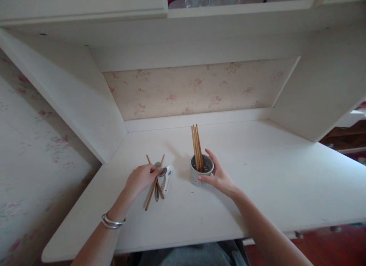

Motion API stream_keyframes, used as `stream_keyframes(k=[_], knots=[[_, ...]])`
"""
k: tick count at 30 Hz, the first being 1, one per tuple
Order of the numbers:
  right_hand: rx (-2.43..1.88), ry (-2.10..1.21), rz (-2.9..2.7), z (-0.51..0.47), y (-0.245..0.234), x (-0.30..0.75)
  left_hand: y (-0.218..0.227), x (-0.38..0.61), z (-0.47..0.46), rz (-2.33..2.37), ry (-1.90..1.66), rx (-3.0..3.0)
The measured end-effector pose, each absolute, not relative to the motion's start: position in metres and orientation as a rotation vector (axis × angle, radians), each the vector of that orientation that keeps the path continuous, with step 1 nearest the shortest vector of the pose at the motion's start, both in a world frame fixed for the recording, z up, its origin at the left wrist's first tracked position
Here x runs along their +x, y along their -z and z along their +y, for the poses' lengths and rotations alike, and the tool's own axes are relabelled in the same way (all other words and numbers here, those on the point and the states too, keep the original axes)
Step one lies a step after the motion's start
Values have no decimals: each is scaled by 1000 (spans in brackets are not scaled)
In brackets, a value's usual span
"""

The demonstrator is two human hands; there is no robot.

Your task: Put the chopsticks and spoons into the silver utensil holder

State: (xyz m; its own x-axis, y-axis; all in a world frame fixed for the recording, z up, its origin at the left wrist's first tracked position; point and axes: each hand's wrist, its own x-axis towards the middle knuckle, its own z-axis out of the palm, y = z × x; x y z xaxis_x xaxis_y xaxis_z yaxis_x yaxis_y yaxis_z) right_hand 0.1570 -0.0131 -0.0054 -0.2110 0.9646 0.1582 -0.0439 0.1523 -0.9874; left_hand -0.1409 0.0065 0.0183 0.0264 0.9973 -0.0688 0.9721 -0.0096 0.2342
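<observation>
My left hand (142, 177) is closed in a pinch at a metal spoon (162, 172), whose bowl shows by the fingertips. Beneath and around it, wooden chopsticks (150, 197) lie crossed on the white desk (217, 216). Another metal spoon (156, 194) rests between them, and one more bowl shows just behind the fingers. To the right of this pile lies a white ceramic spoon (168, 179) with a blue mark. My right hand (219, 176) is wrapped round the right side of a perforated utensil holder (195, 179). Several wooden chopsticks (196, 148) stand upright in the holder, leaning slightly.
White side panels (297, 79) and an overhead cabinet (85, 5) frame the desk. Floral wallpaper (183, 92) covers the back. The desk's front edge runs close to my lap, and drawers with knobs (299, 234) sit below at the right.
</observation>
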Motion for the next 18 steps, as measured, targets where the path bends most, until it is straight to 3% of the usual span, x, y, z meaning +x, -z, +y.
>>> stream_keyframes(k=[7, 18], knots=[[-983, -1233, -1440, -13, 16, 154, -10, -134, 22, 1951, 86, 2150], [-960, -1201, -1467, -10, 25, 152, -3, -139, 28, 1862, 57, 2228]])
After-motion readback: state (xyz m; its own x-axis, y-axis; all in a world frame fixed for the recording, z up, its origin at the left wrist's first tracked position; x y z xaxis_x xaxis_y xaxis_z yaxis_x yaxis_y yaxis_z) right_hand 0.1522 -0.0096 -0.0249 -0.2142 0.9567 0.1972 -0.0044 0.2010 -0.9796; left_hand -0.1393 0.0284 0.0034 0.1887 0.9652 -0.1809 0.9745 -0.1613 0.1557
